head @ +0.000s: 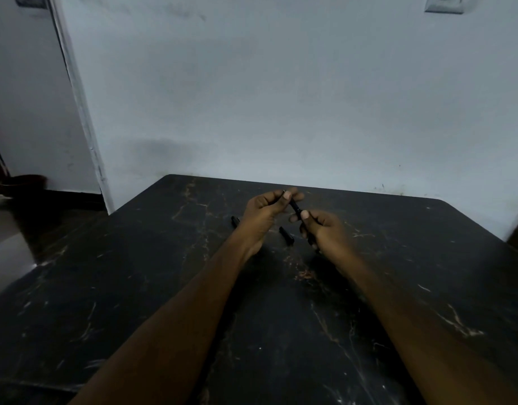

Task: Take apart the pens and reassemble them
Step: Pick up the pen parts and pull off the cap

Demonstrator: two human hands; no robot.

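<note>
While my left hand [263, 209] is pinching the black pen [295, 207] near its tip, my right hand [325, 229] is gripping its lower end.

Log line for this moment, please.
left hand: grips pen upper end | right hand: grips lower end | table: two dark pen parts | stage: unclear

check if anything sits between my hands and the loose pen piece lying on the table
Nothing visible does. Both the left hand and right hand grip a black pen above the table. The loose pen piece lies uncovered just below and between them.
</note>
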